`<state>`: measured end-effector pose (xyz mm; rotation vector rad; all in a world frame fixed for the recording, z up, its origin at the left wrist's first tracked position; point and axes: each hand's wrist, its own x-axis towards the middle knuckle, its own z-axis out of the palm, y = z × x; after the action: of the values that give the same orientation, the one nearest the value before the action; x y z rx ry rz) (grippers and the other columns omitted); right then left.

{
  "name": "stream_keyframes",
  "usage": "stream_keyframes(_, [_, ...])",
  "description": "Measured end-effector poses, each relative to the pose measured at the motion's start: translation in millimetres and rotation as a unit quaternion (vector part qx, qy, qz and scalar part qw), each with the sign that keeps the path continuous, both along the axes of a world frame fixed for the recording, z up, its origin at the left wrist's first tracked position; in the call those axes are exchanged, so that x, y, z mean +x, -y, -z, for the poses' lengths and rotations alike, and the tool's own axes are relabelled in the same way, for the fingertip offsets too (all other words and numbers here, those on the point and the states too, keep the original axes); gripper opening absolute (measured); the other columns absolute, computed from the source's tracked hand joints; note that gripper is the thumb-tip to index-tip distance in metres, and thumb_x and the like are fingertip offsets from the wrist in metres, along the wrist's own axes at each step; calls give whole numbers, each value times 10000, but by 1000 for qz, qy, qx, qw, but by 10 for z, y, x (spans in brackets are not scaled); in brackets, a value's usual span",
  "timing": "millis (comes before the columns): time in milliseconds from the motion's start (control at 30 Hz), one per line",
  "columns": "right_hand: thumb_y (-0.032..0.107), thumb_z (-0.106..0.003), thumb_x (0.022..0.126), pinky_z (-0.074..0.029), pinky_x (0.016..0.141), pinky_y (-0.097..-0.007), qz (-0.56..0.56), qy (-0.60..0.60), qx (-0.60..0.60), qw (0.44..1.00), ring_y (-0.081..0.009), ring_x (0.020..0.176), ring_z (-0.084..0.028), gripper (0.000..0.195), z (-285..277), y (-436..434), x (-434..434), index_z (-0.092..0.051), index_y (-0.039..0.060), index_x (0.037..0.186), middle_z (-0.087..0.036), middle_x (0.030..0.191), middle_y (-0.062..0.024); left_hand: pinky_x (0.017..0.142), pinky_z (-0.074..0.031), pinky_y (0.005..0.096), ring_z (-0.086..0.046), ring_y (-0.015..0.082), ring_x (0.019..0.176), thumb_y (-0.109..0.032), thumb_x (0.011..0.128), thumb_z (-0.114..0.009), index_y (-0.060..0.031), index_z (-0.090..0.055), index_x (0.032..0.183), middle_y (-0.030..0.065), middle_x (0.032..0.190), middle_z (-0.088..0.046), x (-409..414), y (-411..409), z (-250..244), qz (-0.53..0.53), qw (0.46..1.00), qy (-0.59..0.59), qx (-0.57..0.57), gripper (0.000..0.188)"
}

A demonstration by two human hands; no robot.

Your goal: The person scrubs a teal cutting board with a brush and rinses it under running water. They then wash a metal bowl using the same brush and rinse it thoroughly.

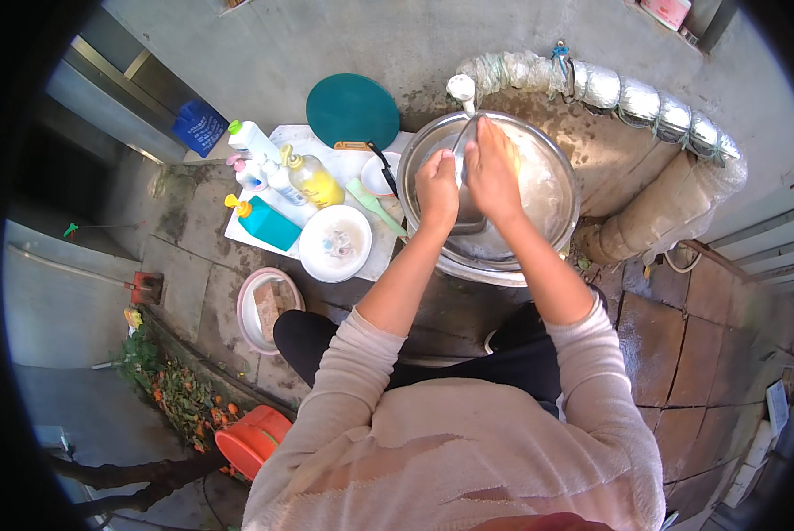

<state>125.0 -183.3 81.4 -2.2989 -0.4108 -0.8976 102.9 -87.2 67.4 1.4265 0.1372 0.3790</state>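
Observation:
A large round stainless steel basin [572, 192] with cloudy water stands before me, below a white tap [462, 87]. My left hand [438, 186] grips a shiny thin-edged piece [461, 149], seen nearly edge-on over the basin; its kind is unclear. My right hand [493, 169] lies against its other side, fingers stretched and close together. Something yellowish shows beside the right fingers. Left of the basin, a black handle [382, 166] reaches over the rim. A green-handled brush [373, 204] and a white bowl [335, 243] with small items lie on the white board.
Pump bottles, including a yellow-filled one [316, 182] and a teal one [271, 224], crowd the board [247, 232]. A round green board [352, 111] leans on the wall. A foil-wrapped pipe [635, 106] curves right. A pale basin [245, 325] with a brick stands on paving; a red tub [241, 443] is lower left.

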Motion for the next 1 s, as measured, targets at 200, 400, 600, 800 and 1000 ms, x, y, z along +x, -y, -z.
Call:
stream_keyframes(200, [196,-511,901,-352,1050,-444,-29,-63,-18,997,-401,1221,-478,459,-221,-19,-295,-498,-37,1297,-531,1282,-250,540,-342,306,-368,91,594,-326,1006,-475,35,-572,753,-16,617,-454,-111,25,-119,-24,999,19,10,451])
stream_keyframes(400, [344,-229,960,-371,1029,-444,-33,-423,-42,905,-440,1137,-527,572,-119,496,874,-550,-70,1189,-566,1172,-324,543,-316,313,-342,94,612,-317,999,-482,5,-501,729,0,613,-391,-297,133,56,-8,998,34,58,421])
stream_keyframes(600, [229,-458,926,-304,1082,-471,-58,-112,-43,991,-422,1267,-411,453,-191,-33,6,-470,-75,1262,-476,1314,-280,555,-332,300,-372,88,619,-300,1019,-432,-6,-508,738,-13,633,-413,-275,34,103,-13,999,21,35,414])
stream_keyframes(800, [201,-477,918,-298,1097,-451,-51,-14,-55,997,-383,1295,-408,474,-166,5,-449,-454,-16,1339,-475,1360,-222,525,-271,301,-308,79,595,-432,1009,-446,-74,-404,646,-45,617,-350,-308,-91,284,-4,999,34,-30,511])
stream_keyframes(1000, [340,-360,960,-337,1070,-401,-14,-383,66,921,-380,1245,-477,511,-170,512,567,-531,-27,1271,-525,1302,-264,534,-247,300,-269,82,611,-506,996,-426,-98,-308,621,-55,612,-288,-405,-44,455,0,1000,-6,10,567])
